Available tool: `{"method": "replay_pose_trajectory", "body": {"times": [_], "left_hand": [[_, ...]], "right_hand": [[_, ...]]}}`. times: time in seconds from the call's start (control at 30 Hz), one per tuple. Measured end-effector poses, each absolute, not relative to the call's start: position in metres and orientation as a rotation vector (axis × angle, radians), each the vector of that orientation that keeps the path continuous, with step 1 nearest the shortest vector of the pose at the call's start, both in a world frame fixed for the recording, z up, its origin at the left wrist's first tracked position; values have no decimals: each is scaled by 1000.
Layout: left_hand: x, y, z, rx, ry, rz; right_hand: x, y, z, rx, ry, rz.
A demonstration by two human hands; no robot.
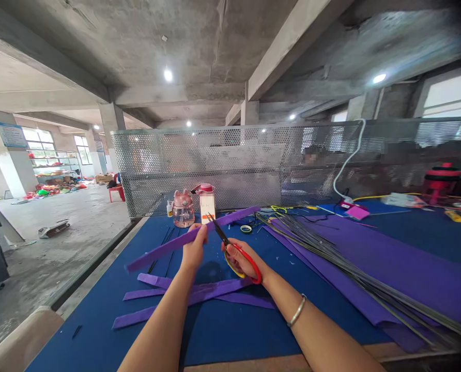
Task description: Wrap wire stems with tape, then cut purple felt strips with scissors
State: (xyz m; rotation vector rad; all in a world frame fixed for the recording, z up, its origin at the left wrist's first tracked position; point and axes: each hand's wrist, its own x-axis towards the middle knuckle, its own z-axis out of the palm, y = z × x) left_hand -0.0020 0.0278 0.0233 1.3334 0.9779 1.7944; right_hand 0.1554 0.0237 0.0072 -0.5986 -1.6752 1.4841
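Note:
A long purple strip [160, 253] is pinched in my left hand [195, 247] above the blue table, slanting up to the right. Red-and-yellow-handled scissors [249, 261] are held in my right hand [243, 258], their dark blades parted and pointing up-left beside the strip. Whether the blades touch the strip is unclear. Below my hands, several more purple strips [135, 318] lie crossed on the table, partly hidden by my left forearm.
At right, a bundle of thin grey rods [331, 257] rests on purple sheets [385, 253]. A pink bottle [183, 209], a phone [207, 206] and a tape roll [246, 229] stand or lie toward the perforated metal partition [199, 155] behind the blue table [230, 336].

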Motion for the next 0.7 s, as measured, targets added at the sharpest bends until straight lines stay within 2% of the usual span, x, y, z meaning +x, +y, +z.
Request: {"method": "replay_pose_trajectory", "body": {"times": [0.1,0.37,0.53,0.7], "left_hand": [[-5,27,21,1500,1181,1701],[-3,28,17,1420,1332,1671],[-2,25,24,1449,1228,1723],[1,25,22,1568,1204,1607]], "right_hand": [[154,23,6,-602,-1705,1443],[134,12,0,-552,-1711,1381],[122,13,-9,-599,-1662,1302],[131,17,-14,-573,-1601,1282]]}}
